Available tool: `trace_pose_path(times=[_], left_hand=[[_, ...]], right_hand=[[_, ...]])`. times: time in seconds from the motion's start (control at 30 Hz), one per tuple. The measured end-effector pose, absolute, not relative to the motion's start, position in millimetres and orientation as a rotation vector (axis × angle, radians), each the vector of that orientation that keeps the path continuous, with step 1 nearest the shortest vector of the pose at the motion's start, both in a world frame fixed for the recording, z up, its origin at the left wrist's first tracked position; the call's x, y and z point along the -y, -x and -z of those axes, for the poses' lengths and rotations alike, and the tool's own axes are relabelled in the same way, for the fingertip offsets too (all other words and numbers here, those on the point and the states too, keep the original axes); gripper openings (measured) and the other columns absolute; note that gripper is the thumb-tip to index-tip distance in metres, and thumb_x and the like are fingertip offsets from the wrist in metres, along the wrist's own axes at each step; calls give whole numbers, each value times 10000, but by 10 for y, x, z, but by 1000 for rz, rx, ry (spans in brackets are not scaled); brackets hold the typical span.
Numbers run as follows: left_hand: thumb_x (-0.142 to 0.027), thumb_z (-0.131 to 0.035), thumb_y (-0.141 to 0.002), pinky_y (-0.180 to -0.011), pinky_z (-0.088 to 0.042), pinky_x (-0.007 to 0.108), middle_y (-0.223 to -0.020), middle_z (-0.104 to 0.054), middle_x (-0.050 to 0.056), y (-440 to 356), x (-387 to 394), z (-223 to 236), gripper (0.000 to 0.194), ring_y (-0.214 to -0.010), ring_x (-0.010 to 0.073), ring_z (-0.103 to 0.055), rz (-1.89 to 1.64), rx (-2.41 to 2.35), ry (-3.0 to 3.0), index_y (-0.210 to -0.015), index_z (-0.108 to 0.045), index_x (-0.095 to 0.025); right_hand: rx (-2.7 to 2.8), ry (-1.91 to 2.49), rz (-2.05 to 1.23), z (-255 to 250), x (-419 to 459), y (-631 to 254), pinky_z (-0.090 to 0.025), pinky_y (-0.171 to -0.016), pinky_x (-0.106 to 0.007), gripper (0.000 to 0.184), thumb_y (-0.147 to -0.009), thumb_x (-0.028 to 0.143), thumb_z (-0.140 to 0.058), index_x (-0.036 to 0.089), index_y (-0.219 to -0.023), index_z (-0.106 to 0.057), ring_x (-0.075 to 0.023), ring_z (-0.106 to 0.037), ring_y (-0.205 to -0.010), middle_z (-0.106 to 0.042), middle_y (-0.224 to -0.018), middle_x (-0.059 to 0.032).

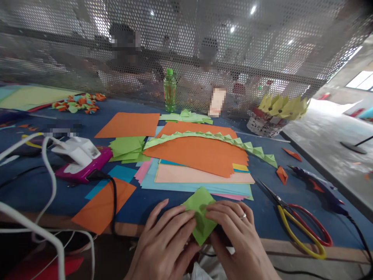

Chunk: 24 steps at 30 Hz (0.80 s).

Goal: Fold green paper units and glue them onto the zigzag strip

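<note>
A small green paper square (201, 208), turned corner-up with crease lines across it, is held at the table's front edge. My left hand (169, 237) grips its left side, fingers on top and thumb underneath. On the opposite side my right hand (236, 233), with a ring on one finger, pinches the paper's right corner. Just beyond lies a stack of coloured sheets (204, 177) with orange paper (198, 153) on top. A strip of folded green triangles (210, 136) curves across the orange paper. More green squares (127, 147) are piled left of it.
Scissors (291, 217) and a glue gun (320, 184) with a cord lie at right. At left, white cables cross near a purple power strip (84, 167) with plugs. A green bottle (169, 91) and a paper-topped basket (271, 116) stand before a perforated metal screen (186, 50).
</note>
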<state>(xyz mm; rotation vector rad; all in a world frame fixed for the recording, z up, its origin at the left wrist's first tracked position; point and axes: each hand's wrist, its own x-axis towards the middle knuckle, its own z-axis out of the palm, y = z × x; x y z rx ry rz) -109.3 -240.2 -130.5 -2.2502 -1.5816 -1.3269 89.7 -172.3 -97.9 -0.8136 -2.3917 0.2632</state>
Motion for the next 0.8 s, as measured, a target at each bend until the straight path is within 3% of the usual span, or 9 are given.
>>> trace_pose_path(times=[0.2,0.47,0.8], left_hand=[[-218,-625,-944,-1172,-293,373,-1082,-768,11,1090,2399,1250,196,-1077,168,-666,1359,1558,2216,-1114,-717,-185],[-131,-682,-882,-1139,-345,352,-1016,-789,16,1181,2444,1228,126,-981,159,-705,1284,1527,2220,-983,-748,-166],[-97,-664,-884,-1126,-371,347,-1019,-794,11,1131,2462,1247,153,-969,150,-720,1346,1613,2167,-993,-742,-171]], right_hand=[[2369,759,-268,1010,1724,-833,-340,-894,-327,57,-921,243,-697,282,-955,-673,-161,-646,-913,-736,-958,45],[2361,968,-377,1066,1734,-841,-371,-750,-337,46,-934,232,-649,251,-921,-610,-204,-578,-898,-662,-982,-12],[2345,1025,-241,1105,1750,-769,-383,-722,-346,129,-882,206,-655,238,-817,-549,-227,-562,-899,-622,-924,-30]])
